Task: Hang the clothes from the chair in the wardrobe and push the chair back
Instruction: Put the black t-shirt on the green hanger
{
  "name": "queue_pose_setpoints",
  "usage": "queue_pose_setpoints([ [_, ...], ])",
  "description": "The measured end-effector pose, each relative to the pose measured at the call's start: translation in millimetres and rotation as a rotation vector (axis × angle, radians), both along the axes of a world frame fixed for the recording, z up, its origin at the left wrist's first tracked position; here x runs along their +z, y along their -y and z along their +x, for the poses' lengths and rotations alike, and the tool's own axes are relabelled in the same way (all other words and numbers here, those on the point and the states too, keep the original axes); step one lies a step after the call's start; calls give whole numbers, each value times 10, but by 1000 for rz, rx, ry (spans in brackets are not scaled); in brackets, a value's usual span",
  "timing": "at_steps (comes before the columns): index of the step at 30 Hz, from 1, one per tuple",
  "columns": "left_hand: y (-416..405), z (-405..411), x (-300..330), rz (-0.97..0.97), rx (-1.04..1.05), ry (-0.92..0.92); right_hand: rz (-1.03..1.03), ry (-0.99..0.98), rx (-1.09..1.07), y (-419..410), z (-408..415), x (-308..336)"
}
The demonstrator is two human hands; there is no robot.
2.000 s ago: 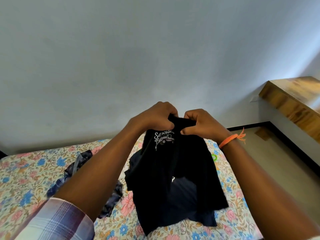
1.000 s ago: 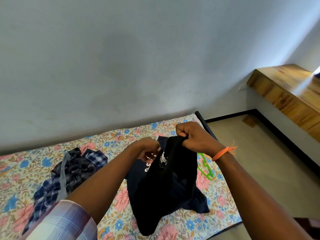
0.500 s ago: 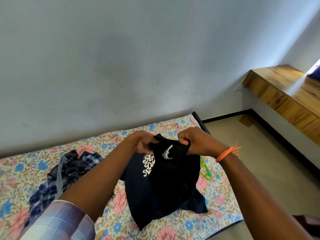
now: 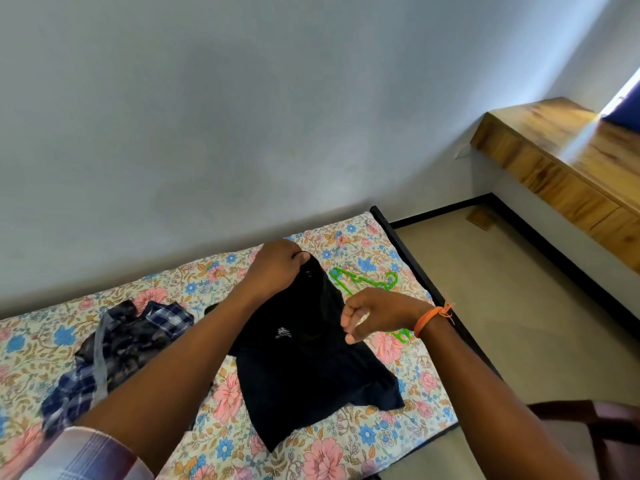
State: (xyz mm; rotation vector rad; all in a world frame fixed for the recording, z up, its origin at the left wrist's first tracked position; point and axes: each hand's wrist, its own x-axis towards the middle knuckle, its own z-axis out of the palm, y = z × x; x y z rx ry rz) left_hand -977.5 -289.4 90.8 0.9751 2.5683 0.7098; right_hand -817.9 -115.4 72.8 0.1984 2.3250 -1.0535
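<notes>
Pinching black t-shirt (image 4: pixel 304 362) collar, left hand (image 4: pixel 277 268), right hand (image 4: pixel 374 315) loosely curled

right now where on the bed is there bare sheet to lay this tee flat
Bare sheet lies left of the plaid shirt, and along the wall above it. Crowded: the black t-shirt mid-bed, the green hangers right of it.

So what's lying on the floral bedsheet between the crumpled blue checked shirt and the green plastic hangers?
In the head view, the black T-shirt, its collar gripped by the left hand.
</notes>
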Motion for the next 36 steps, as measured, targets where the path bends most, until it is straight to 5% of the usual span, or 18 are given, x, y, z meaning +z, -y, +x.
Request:
queue_pose_setpoints([
  [11,-953,-25,-928,114,489,311,164,90,-435,-1499,-296,-2139],
  [18,-1603,-247,-1928,-34,447,237,209,185,-703,-2426,-692,-3433],
  [29,-1987,-503,-3224,-55,561,277,473,192,-471,-2861,-1298,-5146],
  [33,-2057,-486,-3352,-17,577,294,640,55,-375,-3012,-1328,-5357],
  [36,-2058,-467,-3321,-22,577,300,600,17,-542,-3112,-1363,-5192],
])
